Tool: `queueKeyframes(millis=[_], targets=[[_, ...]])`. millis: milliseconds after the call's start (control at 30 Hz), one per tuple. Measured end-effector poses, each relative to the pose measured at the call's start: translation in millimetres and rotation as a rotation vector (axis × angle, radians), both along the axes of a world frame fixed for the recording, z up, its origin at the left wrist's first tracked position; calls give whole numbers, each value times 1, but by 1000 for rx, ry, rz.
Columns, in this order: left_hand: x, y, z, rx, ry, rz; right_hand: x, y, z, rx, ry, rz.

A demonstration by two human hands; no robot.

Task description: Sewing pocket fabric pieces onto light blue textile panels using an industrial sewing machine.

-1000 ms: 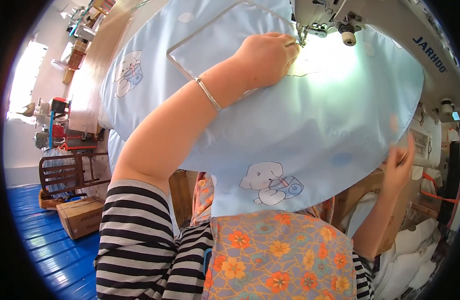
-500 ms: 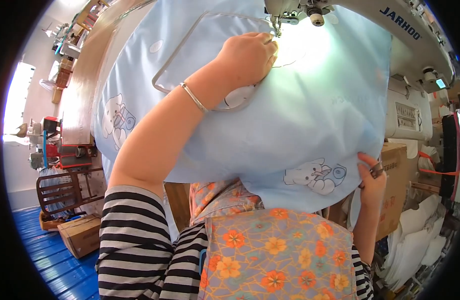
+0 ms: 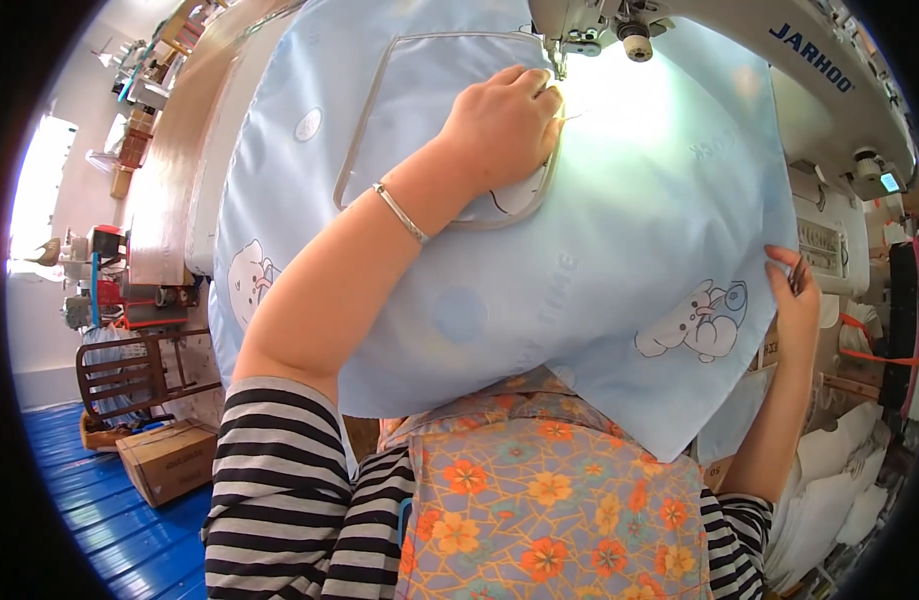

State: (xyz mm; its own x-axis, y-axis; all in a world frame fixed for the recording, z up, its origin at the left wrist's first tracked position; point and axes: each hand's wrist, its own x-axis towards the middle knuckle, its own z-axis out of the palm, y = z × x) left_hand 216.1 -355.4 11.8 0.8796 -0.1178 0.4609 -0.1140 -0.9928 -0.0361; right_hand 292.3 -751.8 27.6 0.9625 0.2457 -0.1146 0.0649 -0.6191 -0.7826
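A large light blue cloth [image 3: 409,320] printed with white cartoon animals spreads over the sewing machine table and hangs across my lap. On it lies a rounded blue patch [image 3: 409,100] with grey edging, its right edge beside the machine's needle and presser foot [image 3: 559,68]. My left hand [image 3: 504,125] rests on the patch just below the presser foot, fingers bent and drawn together at its edge; the fingertips are partly hidden. At the cloth's right border, my right hand [image 3: 797,290] pinches the edge between thumb and fingers.
The sewing machine head [image 3: 759,50] overhangs the far right, its lamp brightly lighting the cloth. A wooden tabletop [image 3: 164,150] extends at the far left. Below it are a brown rack [image 3: 139,375] and a cardboard box [image 3: 169,460]. White fabric pieces [image 3: 829,470] are heaped at the lower right.
The patch has turned and shifted slightly right, with my left hand following. My right hand has moved up and right with the cloth's border, and the printed animal there has shifted right.
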Motion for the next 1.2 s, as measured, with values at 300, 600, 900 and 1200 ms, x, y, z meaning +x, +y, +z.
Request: queueKeyframes(millis=[300,600,900,1200], targets=[[-15,-3,-4,-99,-33,-102,-58,-17,-19,-29,-59,46],[-14,0,-4,-132,6,-58,-31,-12,-38,-87,-396,-99],[-5,6,-4,-159,-14,-66,-150,-21,-152,1087,333,-607],[-42,-11,-1,-176,52,-121,-175,32,-124,542,187,-267]])
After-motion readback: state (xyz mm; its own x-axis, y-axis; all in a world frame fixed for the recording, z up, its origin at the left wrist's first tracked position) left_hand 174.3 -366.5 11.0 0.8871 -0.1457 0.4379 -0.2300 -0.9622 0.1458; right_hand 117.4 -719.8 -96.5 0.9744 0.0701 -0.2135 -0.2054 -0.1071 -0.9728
